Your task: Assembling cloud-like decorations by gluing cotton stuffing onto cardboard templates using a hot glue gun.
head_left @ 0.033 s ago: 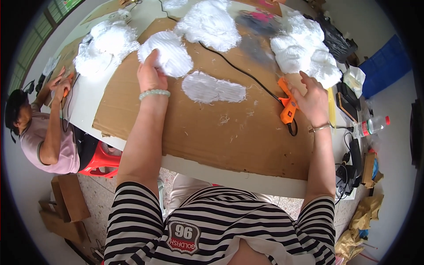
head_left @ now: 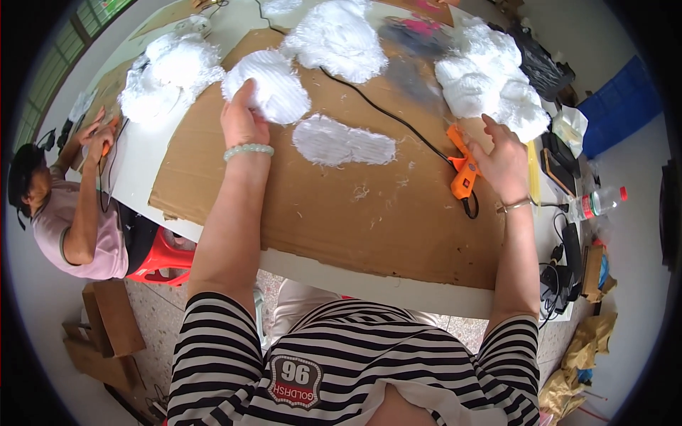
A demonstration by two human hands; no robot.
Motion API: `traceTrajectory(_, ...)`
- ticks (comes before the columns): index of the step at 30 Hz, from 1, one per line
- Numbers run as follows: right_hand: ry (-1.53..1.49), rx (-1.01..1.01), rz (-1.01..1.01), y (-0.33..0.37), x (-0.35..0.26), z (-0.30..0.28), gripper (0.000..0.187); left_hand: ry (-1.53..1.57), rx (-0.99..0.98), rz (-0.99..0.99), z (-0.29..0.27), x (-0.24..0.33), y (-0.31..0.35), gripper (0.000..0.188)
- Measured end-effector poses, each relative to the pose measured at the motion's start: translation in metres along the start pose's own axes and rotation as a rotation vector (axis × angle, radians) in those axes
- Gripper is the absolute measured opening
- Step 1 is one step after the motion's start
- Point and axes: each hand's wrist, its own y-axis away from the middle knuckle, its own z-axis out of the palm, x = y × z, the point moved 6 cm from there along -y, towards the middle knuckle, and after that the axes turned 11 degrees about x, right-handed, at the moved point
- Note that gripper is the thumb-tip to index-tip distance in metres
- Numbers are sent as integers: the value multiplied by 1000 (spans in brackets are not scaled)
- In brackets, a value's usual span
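My left hand (head_left: 243, 121) grips the edge of a white, ribbed, fuzzy-edged fabric piece (head_left: 275, 89), thumb on top and fingers hidden beneath. A flat white fabric piece (head_left: 344, 140) with frayed edges lies apart on the brown cardboard (head_left: 341, 220). At the right, my right hand (head_left: 501, 162) is open, fingers spread, beside an orange corded hand tool (head_left: 463, 174). Its thumb is close against the tool; whether they touch I cannot tell. From the tool a black cord (head_left: 383, 106) runs toward the far side.
White fabric heaps lie at the left (head_left: 170, 74), far middle (head_left: 337, 39) and right (head_left: 490, 78). A bottle with a red cap (head_left: 600, 204) and black adapters (head_left: 565, 259) sit along the right edge. At the left, another person (head_left: 78, 206) holds an orange tool near a red stool (head_left: 167, 261).
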Motion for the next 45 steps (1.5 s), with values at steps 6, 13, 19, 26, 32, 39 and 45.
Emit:
traceTrajectory(6,-507,-38,-110,-43,-93,-25,33,58,-45,0,3,10,7,24)
traceTrajectory(13,-581,-270,-335,-48,-151,32,26,-18,101,41,-2,8,10,24)
traceTrajectory(19,-457,-492,-284,-26,-158,71,44,7,201,23,-9,8,8,26)
traceTrajectory(26,-519,-566,-177,-24,-153,76,49,13,222,-1,-12,7,6,25)
traceTrajectory(32,-696,-151,-223,-52,-165,39,29,46,23,38,6,10,15,24)
traceTrajectory(39,-914,66,-264,-83,-209,31,25,-32,-168,19,26,6,35,27)
traceTrajectory(45,-858,-75,14,-99,-211,74,15,-57,-238,40,31,4,41,27)
